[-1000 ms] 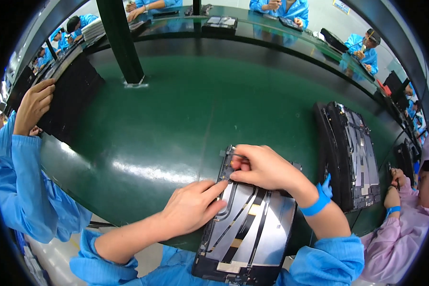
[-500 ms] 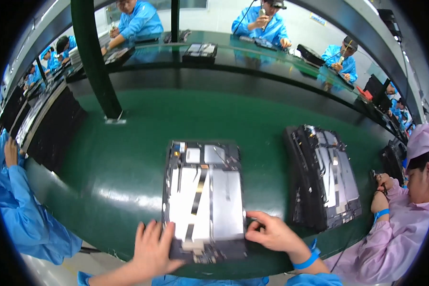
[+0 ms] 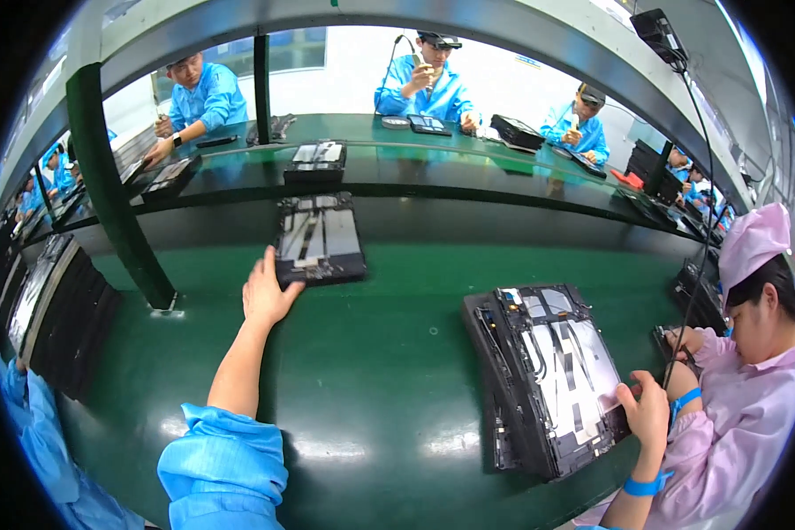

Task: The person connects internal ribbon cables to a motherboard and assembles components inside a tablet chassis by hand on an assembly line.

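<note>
An opened tablet point(image 3: 320, 237) with bare silver battery cells and dark ribbon cables lies at the far side of the green table, slightly blurred. At its near left corner is my left hand point(image 3: 267, 290), fingers spread along the side and thumb at the near edge. On the right stands a stack of similar opened tablets point(image 3: 564, 375), its layers a little askew. My right hand point(image 3: 647, 411) is at the right edge of the top one, fingers apart and bent, thumb towards the tablet. Whether it touches the edge I cannot tell.
A green post point(image 3: 119, 194) rises left of the tablet. Dark panels point(image 3: 71, 318) are stacked at far left. A raised green shelf point(image 3: 397, 163) crosses behind, carrying another tablet point(image 3: 316, 162). A person in pink point(image 3: 742, 397) works close on my right; a blue-sleeved person point(image 3: 40, 442) is at left.
The opened tablet has gone from in front of me to the table's far side, my left hand reaching out with it. My right hand has moved right to the stack. The view has shifted.
</note>
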Available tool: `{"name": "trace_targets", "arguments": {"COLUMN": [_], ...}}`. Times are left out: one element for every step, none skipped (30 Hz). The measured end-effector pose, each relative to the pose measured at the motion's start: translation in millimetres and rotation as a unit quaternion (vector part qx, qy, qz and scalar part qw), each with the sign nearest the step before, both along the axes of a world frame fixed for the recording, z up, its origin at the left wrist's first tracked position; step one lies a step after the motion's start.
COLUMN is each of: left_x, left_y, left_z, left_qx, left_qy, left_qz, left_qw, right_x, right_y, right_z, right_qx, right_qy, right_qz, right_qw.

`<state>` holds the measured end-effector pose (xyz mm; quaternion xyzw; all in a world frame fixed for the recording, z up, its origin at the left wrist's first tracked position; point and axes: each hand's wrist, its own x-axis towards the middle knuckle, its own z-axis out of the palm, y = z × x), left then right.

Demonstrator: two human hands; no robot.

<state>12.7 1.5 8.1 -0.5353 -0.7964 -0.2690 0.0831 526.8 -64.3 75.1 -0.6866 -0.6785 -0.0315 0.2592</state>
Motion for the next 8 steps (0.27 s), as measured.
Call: {"name": "trace_targets", "arguments": {"left_x": [6.2,16.9,41.4,73.9,111.0,152.3,176.9,175.9], "left_y": [-1.4,0.4,-6.9,-18.4,-32.2,-48.0,-73.3,-79.9], "left_z": [-4.1,-8.3,-0.3,9.4,16.7,33.2,22.7,24.8], "left_qx": [0.055,0.111,0.182,0.222,0.194,-0.056,0.01,0.006], "left_qy": [0.058,0.131,0.105,0.117,0.101,0.086,-0.001,0.001], "left_qz": [0.067,0.058,-0.039,-0.125,-0.212,-0.299,-0.408,-0.399], "left_qw": [0.995,0.983,0.977,0.96,0.952,0.949,0.913,0.917], "right_x": [15.9,37.4,40.3,40.8,41.0,45.7,49.2,50.5], "right_y": [6.2,11.7,10.4,7.5,5.6,4.7,6.9,10.9], "right_z": [-0.9,-9.3,-7.0,-2.1,-0.2,-0.8,-2.9,-5.9], "right_qx": [-0.117,-0.175,-0.177,-0.201,-0.225,-0.25,-0.253,-0.249], "right_qy": [0.064,0.072,0.072,0.13,0.187,0.204,0.205,0.2], "right_qz": [0.019,0.057,0.055,0.083,0.108,0.074,0.078,0.088], "right_qw": [0.991,0.98,0.98,0.967,0.95,0.944,0.942,0.943]}}
